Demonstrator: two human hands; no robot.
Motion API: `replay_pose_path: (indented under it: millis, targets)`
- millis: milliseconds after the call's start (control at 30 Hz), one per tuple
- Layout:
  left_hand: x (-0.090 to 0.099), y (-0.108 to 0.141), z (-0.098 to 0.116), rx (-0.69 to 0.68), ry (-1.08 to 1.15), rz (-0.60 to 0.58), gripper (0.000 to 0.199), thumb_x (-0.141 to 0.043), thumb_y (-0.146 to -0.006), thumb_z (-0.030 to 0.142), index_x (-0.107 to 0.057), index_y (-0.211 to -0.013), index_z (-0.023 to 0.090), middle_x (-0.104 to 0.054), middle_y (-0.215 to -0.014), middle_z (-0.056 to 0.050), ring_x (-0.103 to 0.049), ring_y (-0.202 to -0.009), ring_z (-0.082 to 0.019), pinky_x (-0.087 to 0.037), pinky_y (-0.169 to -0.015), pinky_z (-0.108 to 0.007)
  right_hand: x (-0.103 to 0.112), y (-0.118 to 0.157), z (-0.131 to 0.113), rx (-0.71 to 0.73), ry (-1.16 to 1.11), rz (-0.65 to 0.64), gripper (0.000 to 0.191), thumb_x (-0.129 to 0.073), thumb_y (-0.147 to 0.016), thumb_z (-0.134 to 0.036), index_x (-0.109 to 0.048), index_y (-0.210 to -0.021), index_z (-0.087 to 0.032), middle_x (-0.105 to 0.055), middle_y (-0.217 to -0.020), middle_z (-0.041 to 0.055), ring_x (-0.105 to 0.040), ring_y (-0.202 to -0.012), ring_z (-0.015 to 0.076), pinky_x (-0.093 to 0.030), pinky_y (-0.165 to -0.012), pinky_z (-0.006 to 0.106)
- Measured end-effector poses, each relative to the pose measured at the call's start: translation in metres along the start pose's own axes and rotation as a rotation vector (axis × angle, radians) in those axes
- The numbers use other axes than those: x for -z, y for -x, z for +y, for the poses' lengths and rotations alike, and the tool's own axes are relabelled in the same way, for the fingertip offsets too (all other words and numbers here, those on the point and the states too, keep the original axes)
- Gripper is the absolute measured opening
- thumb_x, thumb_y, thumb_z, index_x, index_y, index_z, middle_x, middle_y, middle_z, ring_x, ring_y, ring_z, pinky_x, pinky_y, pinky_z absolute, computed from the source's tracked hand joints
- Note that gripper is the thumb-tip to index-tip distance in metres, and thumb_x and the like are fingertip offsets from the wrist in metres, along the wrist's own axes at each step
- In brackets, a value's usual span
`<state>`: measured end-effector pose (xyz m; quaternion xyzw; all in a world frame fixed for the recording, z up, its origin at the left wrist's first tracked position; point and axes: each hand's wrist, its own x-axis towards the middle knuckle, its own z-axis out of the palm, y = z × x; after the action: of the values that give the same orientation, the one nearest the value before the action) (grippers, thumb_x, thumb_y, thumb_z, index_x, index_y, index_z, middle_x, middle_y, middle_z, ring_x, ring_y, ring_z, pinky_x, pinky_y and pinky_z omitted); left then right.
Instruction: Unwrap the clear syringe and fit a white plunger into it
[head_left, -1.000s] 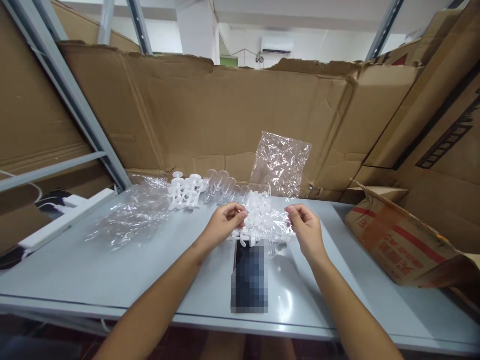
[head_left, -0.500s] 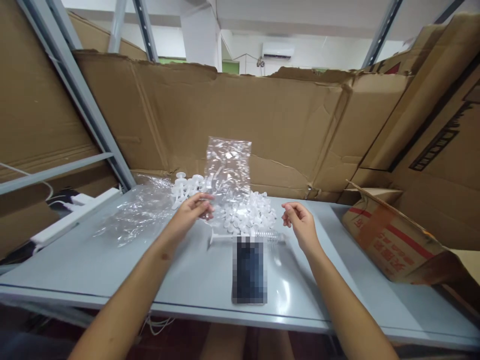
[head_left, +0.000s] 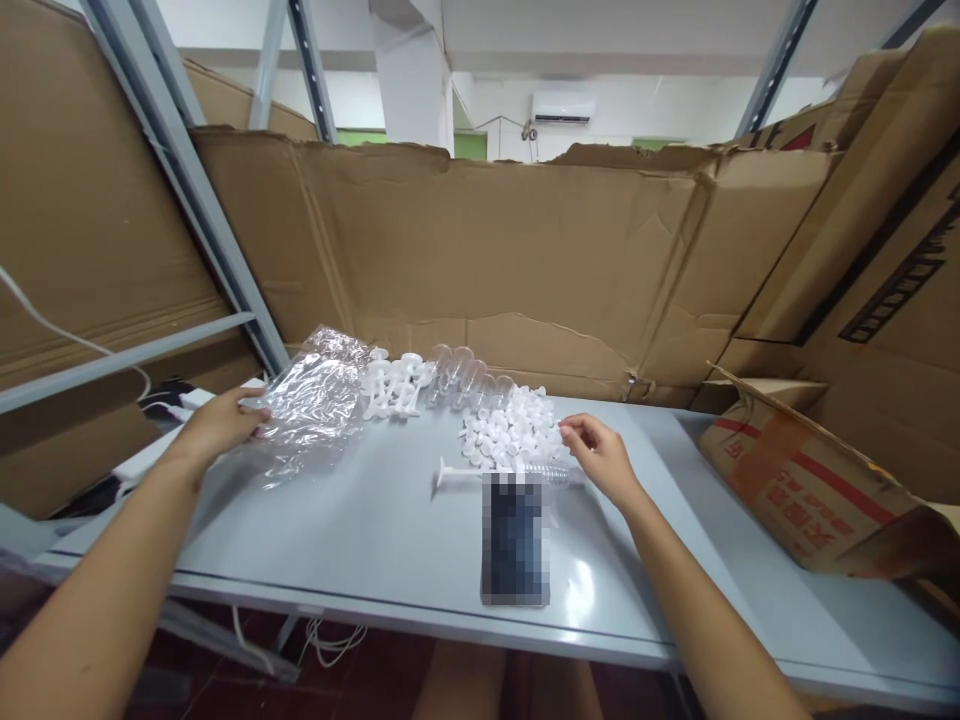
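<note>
My left hand [head_left: 217,430] pinched the plastic bag [head_left: 319,395] at ten o'clock, by its edge, probably for control; near the twelve o'clock white pieces [head_left: 510,430], my right hand's [head_left: 604,460] curled grip had contents I cannot tell.

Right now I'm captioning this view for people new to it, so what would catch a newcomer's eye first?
Probably the shiny, crinkled clear plastic at the left, with the left hand at its edge. Next comes the heap of small white pieces mid-table, just beyond the dark, pixelated rectangle.
</note>
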<state>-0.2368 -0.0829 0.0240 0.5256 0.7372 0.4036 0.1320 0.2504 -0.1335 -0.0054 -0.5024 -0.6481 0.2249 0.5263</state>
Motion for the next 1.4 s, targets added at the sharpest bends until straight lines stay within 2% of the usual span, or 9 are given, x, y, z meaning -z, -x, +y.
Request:
replay_pose_path:
  millis: [67,167,267,433,600,833,1000,1200,1400]
  targets:
    - [0.003,0.008,0.008,-0.022,-0.320,0.000,0.041,-0.058,-0.071,0.038,-0.052,-0.106,0.018,-0.066,-0.076,-0.004,-0.059,-0.067,-0.022,-0.043,-0.062,-0.031,0.001,0.001,-0.001,0.103,0.133,-0.126,0.023,-0.058,-0.077,-0.039,-0.064,-0.090,-0.022,-0.063,-0.080,0.0042,-0.056,-0.073,0.0196,-0.043,-0.063,0.031]
    - [-0.001,0.034,0.037,-0.211,-0.723,0.252,0.045,-0.042,-0.081,0.043,-0.048,-0.117,0.016,-0.060,-0.105,-0.016,-0.055,-0.089,-0.034,-0.042,-0.068,-0.040,0.002,0.003,-0.002,0.214,0.276,-0.280,0.029,-0.059,-0.077,-0.039,-0.061,-0.101,-0.025,-0.062,-0.101,0.0066,-0.053,-0.098,0.0243,-0.041,-0.082,0.037]
    - [-0.024,0.066,0.072,-0.496,-0.673,0.314,0.043,-0.037,-0.085,0.039,-0.049,-0.117,0.013,-0.060,-0.106,-0.017,-0.055,-0.092,-0.033,-0.040,-0.074,-0.040,0.005,0.004,-0.001,0.216,0.328,-0.392,0.035,-0.061,-0.075,-0.041,-0.059,-0.106,-0.025,-0.061,-0.107,0.0071,-0.050,-0.105,0.0256,-0.037,-0.090,0.040]
    - [-0.089,0.119,0.115,-1.024,-0.327,-0.062,0.032,-0.050,-0.081,0.040,-0.057,-0.107,0.022,-0.063,-0.102,-0.008,-0.054,-0.097,-0.027,-0.035,-0.085,-0.039,0.009,0.006,-0.001,0.201,0.413,-0.538,0.050,-0.067,-0.069,-0.046,-0.057,-0.113,-0.025,-0.059,-0.110,0.0083,-0.049,-0.105,0.0266,-0.038,-0.089,0.039]
    - [-0.140,0.158,0.149,-1.229,-0.240,-0.229,0.039,-0.054,-0.078,0.046,-0.056,-0.109,0.021,-0.062,-0.100,-0.007,-0.053,-0.095,-0.023,-0.034,-0.088,-0.040,0.006,0.007,0.001,0.184,0.444,-0.575,0.047,-0.068,-0.068,-0.042,-0.060,-0.110,-0.022,-0.061,-0.105,0.0094,-0.052,-0.099,0.0270,-0.040,-0.086,0.039]
    - [-0.156,0.162,0.181,-1.339,0.065,0.074,0.022,-0.054,-0.079,0.039,-0.061,-0.083,0.019,-0.064,-0.081,-0.004,-0.054,-0.082,-0.019,-0.034,-0.083,-0.037,0.009,-0.001,-0.001,-0.070,-0.133,-0.267,0.038,-0.063,-0.072,-0.044,-0.062,-0.102,-0.021,-0.065,-0.104,0.0076,-0.058,-0.094,0.0257,-0.043,-0.083,0.039]
    - [-0.169,0.173,0.180,-1.234,0.134,-0.025,0.032,-0.057,-0.074,0.046,-0.059,-0.086,0.017,-0.063,-0.078,-0.005,-0.055,-0.077,-0.020,-0.036,-0.075,-0.035,0.006,0.001,-0.015,-0.230,-0.762,-0.100,0.042,-0.068,-0.066,-0.046,-0.060,-0.101,-0.025,-0.067,-0.099,0.0056,-0.060,-0.094,0.0251,-0.043,-0.084,0.039]
    - [-0.182,0.179,0.168,-1.107,0.113,-0.124,0.018,-0.049,-0.083,0.032,-0.056,-0.087,0.017,-0.062,-0.079,-0.006,-0.054,-0.078,-0.020,-0.037,-0.073,-0.034,-0.006,0.009,-0.022,-0.265,-0.863,-0.169,0.033,-0.071,-0.065,-0.042,-0.064,-0.089,-0.021,-0.067,-0.088,0.0064,-0.061,-0.082,0.0224,-0.044,-0.079,0.036]
    - [-0.177,0.178,0.162,-1.177,0.022,0.057,0.026,-0.050,-0.081,0.035,-0.055,-0.097,0.015,-0.062,-0.089,-0.008,-0.054,-0.085,-0.022,-0.034,-0.080,-0.038,-0.021,0.016,-0.019,-0.308,-0.879,-0.097,0.029,-0.070,-0.067,-0.041,-0.062,-0.084,-0.019,-0.063,-0.074,0.0028,-0.055,-0.063,0.0147,-0.044,-0.060,0.027]
